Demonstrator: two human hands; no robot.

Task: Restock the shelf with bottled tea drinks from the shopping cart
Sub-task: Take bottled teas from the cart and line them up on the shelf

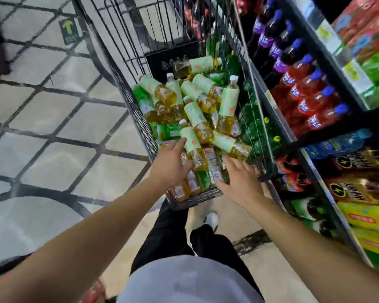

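Both forearms bare, no sleeves in view up to the frame edge, no watch, bands or gloves on the left hand (170, 165) or right hand (242, 182). Below and between the hands: light grey top (184, 281), plain, no print visible. Black loose trousers (169, 232) under it, wide legs. One white shoe (211, 219) shows just below the right hand, detail blurred.

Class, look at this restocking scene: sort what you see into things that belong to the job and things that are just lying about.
Belongs to the job:
tea bottles
shopping cart
shelf
left hand, touching a bottle
right hand, open over the bottles

Just lying about:
red drink bottles
purple bottles
blue bottle
arrow floor sticker
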